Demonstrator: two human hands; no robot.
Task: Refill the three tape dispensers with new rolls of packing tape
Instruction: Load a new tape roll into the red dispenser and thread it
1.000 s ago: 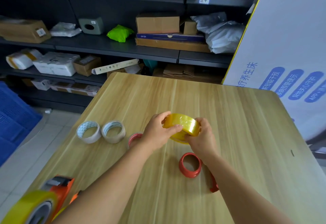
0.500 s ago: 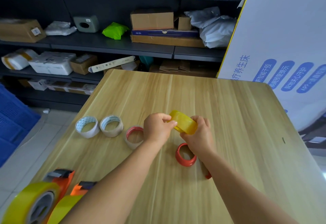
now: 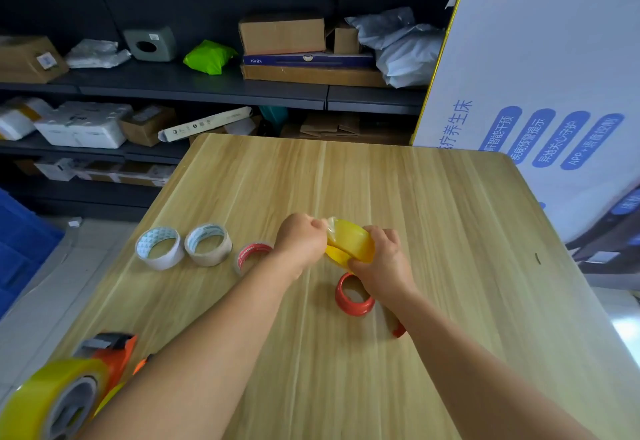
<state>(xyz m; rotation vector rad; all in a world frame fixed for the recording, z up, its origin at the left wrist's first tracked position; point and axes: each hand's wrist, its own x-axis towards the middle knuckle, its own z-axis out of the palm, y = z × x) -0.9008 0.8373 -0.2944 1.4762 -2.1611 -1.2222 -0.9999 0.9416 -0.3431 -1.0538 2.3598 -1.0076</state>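
My right hand [image 3: 382,265] grips a yellow roll of packing tape [image 3: 349,244] held tilted above the wooden table [image 3: 433,232]. My left hand [image 3: 301,240] pinches the loose clear end of that roll at its top left edge. A red ring-shaped core [image 3: 353,297] lies on the table just below my right hand. A red-printed empty roll [image 3: 251,256] lies left of my left wrist. At the near left corner stands an orange tape dispenser [image 3: 110,353] loaded with a yellow roll [image 3: 52,401]. A second orange dispenser behind it is mostly hidden by my left forearm.
Two pale used rolls [image 3: 159,247] [image 3: 207,244] lie side by side on the table's left part. Another red piece [image 3: 398,330] peeks out under my right forearm. Dark shelves with boxes [image 3: 282,33] stand behind the table. A large white printed carton [image 3: 540,86] leans at the right.
The yellow roll has tilted further and dropped slightly. My left hand has closed on the tape's loose end and lifted it away from the roll.
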